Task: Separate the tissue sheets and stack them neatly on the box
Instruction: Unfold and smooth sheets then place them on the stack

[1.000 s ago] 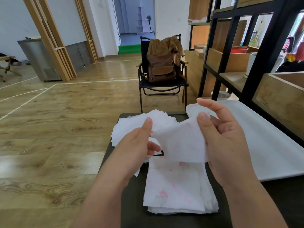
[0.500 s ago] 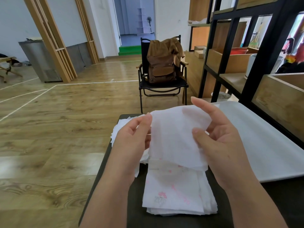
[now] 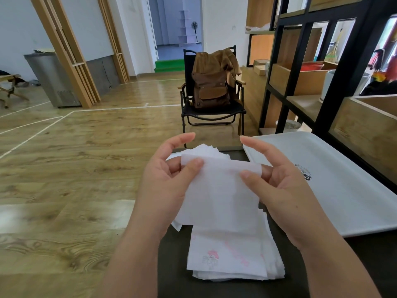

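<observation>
Since half a second ago both hands have shifted their hold on the sheet (image 3: 219,190): it now hangs as a flat panel with its top edge level between them, and each forefinger has lifted clear of it. The left hand (image 3: 165,186) pinches the sheet's upper left corner, thumb on the near face and the other fingers behind; its forefinger sticks up free. The right hand (image 3: 277,186) pinches the upper right corner the same way, thumb in front, a fingertip showing past the sheet's edge, forefinger raised. The sheet is held above the dark worktop (image 3: 171,265), well off its surface.

Below it, near the worktop's front edge, lies a pile (image 3: 232,254) of folded sheets, the top one printed with a faint pink figure. Beyond the hands, toward the far edge, a looser stack (image 3: 206,150) of white sheets fans out; what it rests on is hidden, possibly the box. A white tray (image 3: 343,190) covers the right side of the worktop. Past the far edge stands a chair (image 3: 212,112) carrying a brown backpack (image 3: 211,87).
</observation>
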`<control>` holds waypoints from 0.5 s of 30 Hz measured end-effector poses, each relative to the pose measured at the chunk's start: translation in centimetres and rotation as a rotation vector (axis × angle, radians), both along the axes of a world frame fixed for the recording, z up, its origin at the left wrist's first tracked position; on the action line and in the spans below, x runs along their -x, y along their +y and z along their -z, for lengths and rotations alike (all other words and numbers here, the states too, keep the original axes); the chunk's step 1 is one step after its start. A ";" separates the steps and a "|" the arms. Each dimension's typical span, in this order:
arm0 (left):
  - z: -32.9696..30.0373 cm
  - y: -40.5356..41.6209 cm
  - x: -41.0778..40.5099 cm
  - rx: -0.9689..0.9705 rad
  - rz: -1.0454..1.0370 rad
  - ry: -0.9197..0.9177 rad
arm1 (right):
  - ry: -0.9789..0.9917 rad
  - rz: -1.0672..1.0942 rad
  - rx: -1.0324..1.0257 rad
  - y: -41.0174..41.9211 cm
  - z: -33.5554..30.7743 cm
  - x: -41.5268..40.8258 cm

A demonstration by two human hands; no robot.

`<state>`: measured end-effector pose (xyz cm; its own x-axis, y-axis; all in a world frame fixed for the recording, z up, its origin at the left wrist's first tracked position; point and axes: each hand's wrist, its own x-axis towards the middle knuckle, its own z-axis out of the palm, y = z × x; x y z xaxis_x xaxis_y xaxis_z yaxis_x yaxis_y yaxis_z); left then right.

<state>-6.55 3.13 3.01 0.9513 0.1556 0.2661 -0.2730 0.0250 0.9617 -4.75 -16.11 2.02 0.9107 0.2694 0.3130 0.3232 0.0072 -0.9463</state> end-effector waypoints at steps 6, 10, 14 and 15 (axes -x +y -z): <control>-0.1 0.2 0.1 -0.192 -0.023 -0.070 | -0.055 0.170 0.024 0.1 0.2 -0.2; -0.1 0.1 0.2 -0.272 -0.052 -0.047 | -0.082 0.265 0.116 0.2 0.3 -0.2; 0.2 0.1 -0.1 -0.392 -0.148 -0.020 | -0.116 0.343 0.215 0.6 0.5 -0.3; 0.3 0.1 -0.1 -0.419 -0.164 -0.025 | -0.118 0.366 0.225 0.6 0.7 -0.4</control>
<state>-6.45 3.20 2.67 0.9155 0.1771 0.3612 -0.2647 -0.4111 0.8723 -4.32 -15.47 1.32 0.9204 0.0093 0.3909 0.3719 -0.3293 -0.8679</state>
